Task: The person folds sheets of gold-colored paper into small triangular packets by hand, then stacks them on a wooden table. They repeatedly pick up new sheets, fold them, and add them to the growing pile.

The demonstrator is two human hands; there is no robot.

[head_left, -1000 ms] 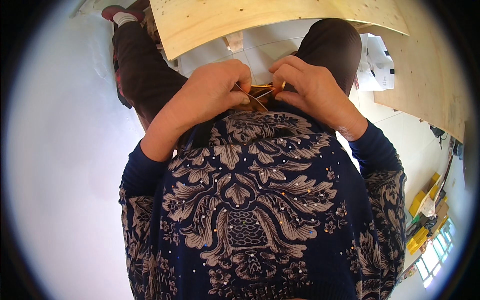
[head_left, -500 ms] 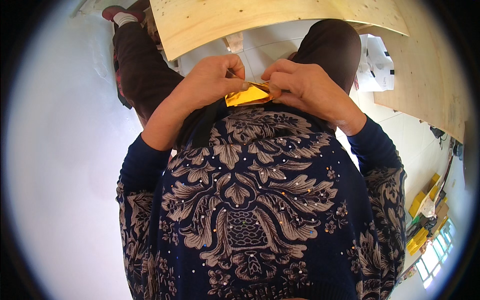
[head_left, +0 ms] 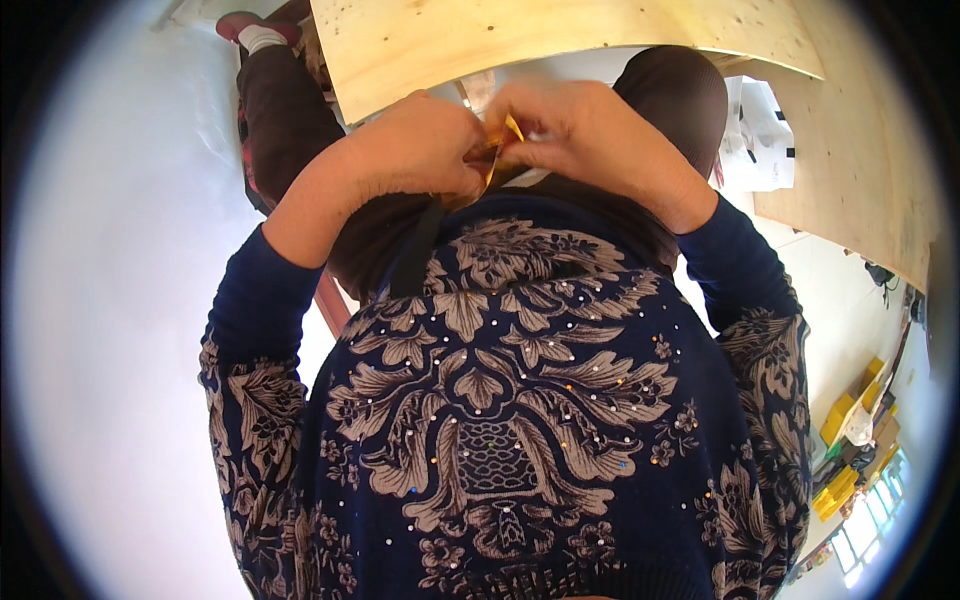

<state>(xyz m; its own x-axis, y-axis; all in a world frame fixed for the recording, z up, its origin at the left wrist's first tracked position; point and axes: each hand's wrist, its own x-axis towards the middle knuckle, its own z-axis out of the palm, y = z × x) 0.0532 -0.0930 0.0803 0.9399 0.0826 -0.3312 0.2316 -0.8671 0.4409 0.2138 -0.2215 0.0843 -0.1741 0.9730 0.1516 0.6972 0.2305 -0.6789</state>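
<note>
Bright room. Knotty, pale wooden table [head_left: 580, 25] across the top of the view, its near edge bowed by the lens. More bare wood, a panel [head_left: 850, 170], ran down the right side. White bag [head_left: 758, 140] with black marks stood between the right knee [head_left: 675, 115] and the panel. Pale tiled floor [head_left: 795, 245] showed beyond; farther off at lower right, yellow boxes [head_left: 835, 492] and a bright, barred window [head_left: 868, 535].

Foil [head_left: 514, 128], gold and folded, was held above the lap, just short of the table edge, mostly hidden by fingers. Left hand [head_left: 425, 145]: fingers curled, clamped on it. Right hand [head_left: 570, 120]: slightly blurred, thumb and fingers pinching it, a gold tip poking out.
</note>
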